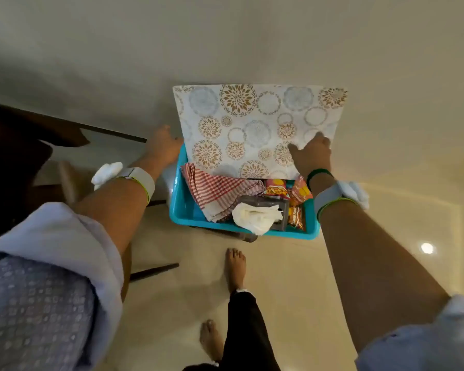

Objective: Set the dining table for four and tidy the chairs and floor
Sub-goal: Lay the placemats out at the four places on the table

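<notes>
A white placemat with gold and grey flower circles stands up out of a turquoise plastic tub. My right hand pinches the placemat's lower right part, thumb on its front. My left hand grips the placemat's left edge just above the tub's far left corner. Inside the tub lie a red checked cloth, a dark tissue holder with white tissues spilling out, and orange-red snack packets.
The tub rests on a low dark stand on the cream tiled floor. A dark wooden table edge and chair legs are at the left. My bare feet stand just in front of the tub.
</notes>
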